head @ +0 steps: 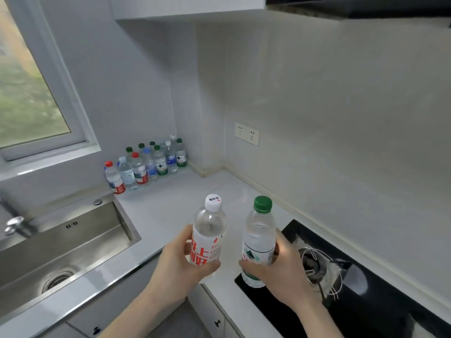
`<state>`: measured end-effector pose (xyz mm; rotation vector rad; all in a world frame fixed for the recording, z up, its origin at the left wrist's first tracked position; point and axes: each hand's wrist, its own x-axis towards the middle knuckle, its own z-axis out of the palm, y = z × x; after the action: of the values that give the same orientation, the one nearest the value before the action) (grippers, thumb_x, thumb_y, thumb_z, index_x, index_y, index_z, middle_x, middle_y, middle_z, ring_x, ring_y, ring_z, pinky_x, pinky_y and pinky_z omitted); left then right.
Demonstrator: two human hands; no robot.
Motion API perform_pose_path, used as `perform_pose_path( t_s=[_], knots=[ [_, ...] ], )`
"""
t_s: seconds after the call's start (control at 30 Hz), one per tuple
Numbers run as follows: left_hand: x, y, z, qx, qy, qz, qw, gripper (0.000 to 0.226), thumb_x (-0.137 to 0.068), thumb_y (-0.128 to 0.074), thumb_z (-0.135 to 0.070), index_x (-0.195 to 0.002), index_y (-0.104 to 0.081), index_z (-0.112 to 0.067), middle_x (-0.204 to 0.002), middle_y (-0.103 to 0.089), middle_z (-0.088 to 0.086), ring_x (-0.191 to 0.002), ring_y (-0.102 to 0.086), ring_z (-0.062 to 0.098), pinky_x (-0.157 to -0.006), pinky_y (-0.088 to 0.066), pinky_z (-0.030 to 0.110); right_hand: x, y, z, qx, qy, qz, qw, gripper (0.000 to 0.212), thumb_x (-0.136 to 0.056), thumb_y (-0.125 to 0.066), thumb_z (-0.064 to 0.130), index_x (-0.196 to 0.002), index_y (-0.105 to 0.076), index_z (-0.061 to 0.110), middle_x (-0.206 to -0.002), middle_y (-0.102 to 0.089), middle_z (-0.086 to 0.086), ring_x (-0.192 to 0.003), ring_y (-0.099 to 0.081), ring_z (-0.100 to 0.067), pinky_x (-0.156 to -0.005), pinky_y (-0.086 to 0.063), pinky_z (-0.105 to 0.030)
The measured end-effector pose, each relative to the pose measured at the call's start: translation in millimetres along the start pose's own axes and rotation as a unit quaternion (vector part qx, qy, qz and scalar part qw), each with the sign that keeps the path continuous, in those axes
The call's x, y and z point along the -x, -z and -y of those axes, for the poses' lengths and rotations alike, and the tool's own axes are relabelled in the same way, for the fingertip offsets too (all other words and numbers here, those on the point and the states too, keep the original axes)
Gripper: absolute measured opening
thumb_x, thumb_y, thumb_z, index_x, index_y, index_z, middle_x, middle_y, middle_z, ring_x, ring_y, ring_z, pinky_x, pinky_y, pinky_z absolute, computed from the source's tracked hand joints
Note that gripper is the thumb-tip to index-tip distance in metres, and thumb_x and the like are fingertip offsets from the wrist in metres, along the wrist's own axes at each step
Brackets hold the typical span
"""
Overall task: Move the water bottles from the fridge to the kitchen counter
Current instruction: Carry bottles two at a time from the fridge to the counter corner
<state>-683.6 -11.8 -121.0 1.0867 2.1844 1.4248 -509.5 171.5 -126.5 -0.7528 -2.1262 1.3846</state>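
My left hand (178, 264) grips a clear water bottle with a white cap and a white label with red characters (208, 230). My right hand (283, 267) grips a clear water bottle with a green cap and a green and white label (258, 236). Both bottles are upright, held side by side above the front of the white kitchen counter (185, 201). Several more water bottles (148, 164) with red, green, white and blue caps stand in a cluster at the back of the counter against the wall.
A steel sink (66, 250) with a tap (14, 225) lies to the left. A black gas hob (341, 276) with a burner sits to the right. A window (29, 93) is on the left wall, a socket (246, 132) on the back wall.
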Motion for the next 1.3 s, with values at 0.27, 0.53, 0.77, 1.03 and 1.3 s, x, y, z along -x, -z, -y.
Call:
perform_pose_path(
  t_s=[0.27, 0.53, 0.77, 1.03, 1.3],
  knots=[
    [-57, 37, 36, -0.006, 0.041, -0.067, 0.997, 0.074, -0.061, -0.091, -0.034, -0.124, -0.056, -0.05, -0.105, -0.074, -0.019, -0.094, -0.072, 0.004, -0.071, -0.058, 0.016, -94, -40, -5, -0.034, 0.016, 0.046, 0.998, 0.058, -0.066, -0.095, 0.034, -0.115, -0.064, 0.042, -0.104, -0.073, 0.012, -0.088, -0.075, -0.008, -0.068, -0.061, -0.024],
    [-82, 85, 84, -0.007, 0.096, -0.136, 0.986, 0.069, -0.063, -0.09, -0.021, -0.121, -0.061, -0.045, -0.109, -0.073, -0.013, -0.094, -0.073, 0.01, -0.072, -0.059, 0.028, -159, -98, 2, -0.007, 0.036, 0.128, 0.991, 0.061, -0.066, -0.094, 0.04, -0.118, -0.061, 0.043, -0.106, -0.075, 0.014, -0.097, -0.074, -0.007, -0.079, -0.062, -0.029],
    [-133, 131, 131, -0.002, 0.128, -0.151, 0.98, 0.07, -0.06, -0.087, -0.028, -0.119, -0.059, -0.051, -0.109, -0.071, -0.017, -0.093, -0.072, 0.005, -0.075, -0.057, 0.029, -214, -150, 6, 0.034, 0.039, 0.142, 0.988, 0.05, -0.067, -0.09, 0.036, -0.107, -0.06, 0.04, -0.095, -0.074, 0.011, -0.084, -0.071, -0.01, -0.073, -0.062, -0.032],
    [-215, 193, 215, 0.012, 0.173, -0.141, 0.975, 0.07, -0.054, -0.088, -0.034, -0.115, -0.06, -0.053, -0.107, -0.07, -0.017, -0.094, -0.071, 0.01, -0.076, -0.063, 0.04, -286, -228, 9, 0.06, 0.004, 0.136, 0.989, 0.051, -0.065, -0.089, 0.034, -0.107, -0.061, 0.042, -0.097, -0.074, 0.013, -0.086, -0.071, -0.008, -0.071, -0.06, -0.026],
    [-278, 242, 298, -0.004, 0.223, -0.135, 0.965, 0.057, -0.057, -0.091, -0.025, -0.105, -0.065, -0.041, -0.102, -0.073, -0.011, -0.094, -0.071, 0.013, -0.083, -0.06, 0.04, -340, -312, 3, 0.07, -0.038, 0.131, 0.988, 0.048, -0.068, -0.089, 0.034, -0.107, -0.061, 0.035, -0.093, -0.073, 0.01, -0.083, -0.068, -0.009, -0.075, -0.059, -0.033]
  ],
)
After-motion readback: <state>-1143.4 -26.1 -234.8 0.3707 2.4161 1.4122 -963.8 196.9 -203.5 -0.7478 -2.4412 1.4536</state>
